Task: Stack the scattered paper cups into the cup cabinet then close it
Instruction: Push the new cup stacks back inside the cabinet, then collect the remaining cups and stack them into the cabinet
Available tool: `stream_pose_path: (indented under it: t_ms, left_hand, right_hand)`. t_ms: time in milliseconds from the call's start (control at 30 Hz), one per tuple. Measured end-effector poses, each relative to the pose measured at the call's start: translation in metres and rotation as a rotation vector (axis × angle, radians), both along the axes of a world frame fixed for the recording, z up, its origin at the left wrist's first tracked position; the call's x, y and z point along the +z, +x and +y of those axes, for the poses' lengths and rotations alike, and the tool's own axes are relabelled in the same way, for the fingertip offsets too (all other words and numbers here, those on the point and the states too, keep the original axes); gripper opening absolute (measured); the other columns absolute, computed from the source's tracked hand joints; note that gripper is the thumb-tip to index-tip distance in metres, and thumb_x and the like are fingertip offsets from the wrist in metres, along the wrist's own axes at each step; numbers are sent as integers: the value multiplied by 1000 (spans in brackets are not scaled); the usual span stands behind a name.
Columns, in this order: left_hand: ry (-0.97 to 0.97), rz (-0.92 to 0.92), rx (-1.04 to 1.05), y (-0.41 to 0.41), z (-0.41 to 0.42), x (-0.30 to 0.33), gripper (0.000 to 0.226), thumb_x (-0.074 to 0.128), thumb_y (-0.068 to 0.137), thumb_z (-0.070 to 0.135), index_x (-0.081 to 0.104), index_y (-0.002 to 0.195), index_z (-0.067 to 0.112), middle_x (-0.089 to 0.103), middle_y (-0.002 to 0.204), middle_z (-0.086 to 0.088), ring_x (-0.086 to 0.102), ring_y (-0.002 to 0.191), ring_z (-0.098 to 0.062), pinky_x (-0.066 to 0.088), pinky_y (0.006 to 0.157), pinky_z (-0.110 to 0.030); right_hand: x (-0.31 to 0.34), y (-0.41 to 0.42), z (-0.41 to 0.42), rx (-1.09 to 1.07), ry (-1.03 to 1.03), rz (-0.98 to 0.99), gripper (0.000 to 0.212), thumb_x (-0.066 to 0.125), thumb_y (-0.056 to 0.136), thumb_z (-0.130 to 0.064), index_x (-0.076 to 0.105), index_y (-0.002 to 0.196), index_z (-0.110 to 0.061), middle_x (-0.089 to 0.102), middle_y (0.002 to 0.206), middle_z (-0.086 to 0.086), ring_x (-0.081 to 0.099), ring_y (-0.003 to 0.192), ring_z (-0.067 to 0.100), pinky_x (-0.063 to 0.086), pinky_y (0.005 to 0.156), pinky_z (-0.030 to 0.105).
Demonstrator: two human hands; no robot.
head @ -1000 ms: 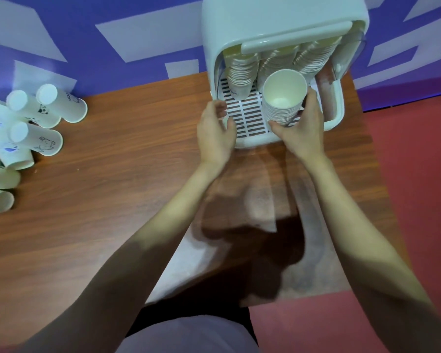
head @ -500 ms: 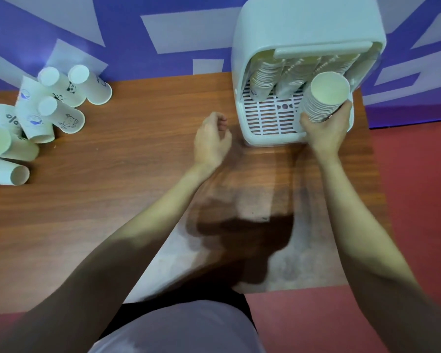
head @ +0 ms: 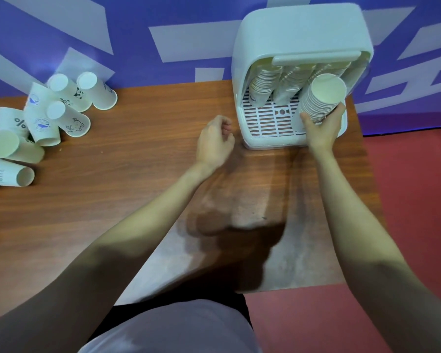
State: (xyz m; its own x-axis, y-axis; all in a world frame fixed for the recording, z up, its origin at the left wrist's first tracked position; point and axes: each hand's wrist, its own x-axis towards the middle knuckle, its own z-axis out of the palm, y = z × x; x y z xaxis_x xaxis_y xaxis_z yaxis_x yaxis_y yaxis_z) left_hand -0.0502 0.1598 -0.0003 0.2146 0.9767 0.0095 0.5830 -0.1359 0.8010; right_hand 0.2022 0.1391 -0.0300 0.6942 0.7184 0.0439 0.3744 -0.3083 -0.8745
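The white cup cabinet [head: 298,34] stands open at the table's far right, its lid raised. Two cup stacks [head: 262,87] lean inside at the left and middle of its slotted floor. My right hand [head: 321,128] grips the base of a third tall stack of paper cups [head: 321,98], tilted, at the cabinet's right side. My left hand [head: 215,142] hovers over the table just left of the cabinet, fingers loosely curled and holding nothing. Several scattered paper cups [head: 69,108], some printed, lie in a heap at the table's far left.
The wooden table [head: 127,189] ends close to the cabinet's right side, with red floor [head: 413,200] beyond. A purple and white wall [head: 112,34] runs behind the table.
My right hand carried the cup stack from the cabinet's middle to its right side. My left hand let go of the cabinet's front and drew back to the left.
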Motion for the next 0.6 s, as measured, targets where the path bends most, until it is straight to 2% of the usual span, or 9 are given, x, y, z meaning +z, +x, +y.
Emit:
stream_pose_path:
  t_ms: [200, 333, 433, 600]
  left_hand:
    - [-28, 7, 27, -29, -9, 5, 24, 56, 77, 1, 60, 100, 8, 66, 93, -4, 63, 85, -18, 53, 81, -36]
    - [-38, 18, 47, -67, -17, 6, 24, 57, 78, 3, 60, 101, 7, 66, 94, -5, 63, 86, -20, 53, 81, -36]
    - [-59, 30, 103, -115, -25, 2, 23, 58, 78, 2, 60, 101, 6, 66, 95, -8, 63, 88, -22, 53, 81, -38]
    - [-71, 100, 251, -226, -42, -6, 22, 58, 76, 0, 61, 98, 4, 67, 94, -10, 64, 88, -26, 52, 80, -37]
  right_hand:
    - [5, -24, -10, -54, -53, -69, 96, 82, 68, -18, 24, 141, 6, 37, 144, 19, 33, 136, 28, 26, 109, 23]
    - [16, -96, -40, -94, -24, -201, 66, 68, 80, -14, 36, 133, 9, 43, 133, 22, 39, 127, 35, 28, 109, 35]
    - [11, -167, -59, 110, -56, -177, 47, 63, 82, -10, 45, 123, 6, 51, 118, 20, 50, 112, 33, 39, 101, 41]
    - [-1, -285, -70, 554, -252, -125, 44, 67, 82, -9, 50, 121, 0, 54, 116, 17, 57, 106, 29, 47, 94, 45]
